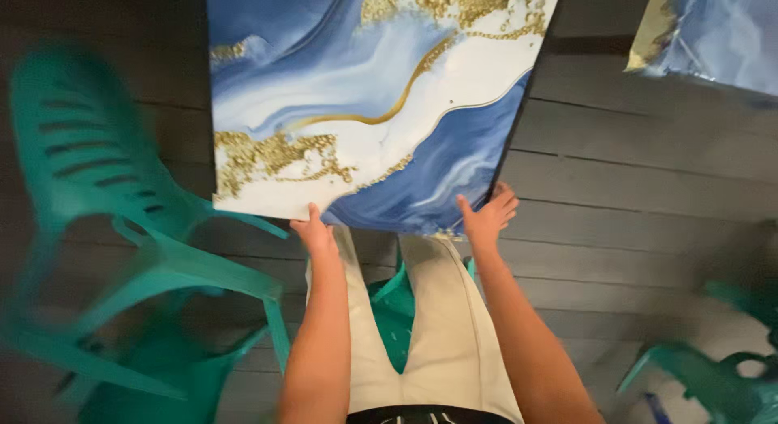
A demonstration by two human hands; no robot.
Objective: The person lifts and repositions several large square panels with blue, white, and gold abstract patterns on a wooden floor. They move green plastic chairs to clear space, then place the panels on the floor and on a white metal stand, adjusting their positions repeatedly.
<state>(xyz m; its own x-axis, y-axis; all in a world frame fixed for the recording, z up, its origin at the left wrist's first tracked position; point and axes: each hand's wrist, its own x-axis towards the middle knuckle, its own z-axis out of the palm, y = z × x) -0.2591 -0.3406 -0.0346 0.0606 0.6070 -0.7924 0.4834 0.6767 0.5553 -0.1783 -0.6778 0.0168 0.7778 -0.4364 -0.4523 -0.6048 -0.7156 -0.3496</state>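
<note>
Blue-gold canvas panel (373,100) | lower edge gripped | both hands: left hand (314,231), right hand (486,217)

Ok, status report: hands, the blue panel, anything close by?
Left hand and right hand both grip the near edge of the blue, white and gold marbled panel. Green plastic chair close on the left.

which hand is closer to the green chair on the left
Left. The left hand grips the painting's bottom edge right beside the green chair; the right hand holds the far bottom corner, further away.
</note>
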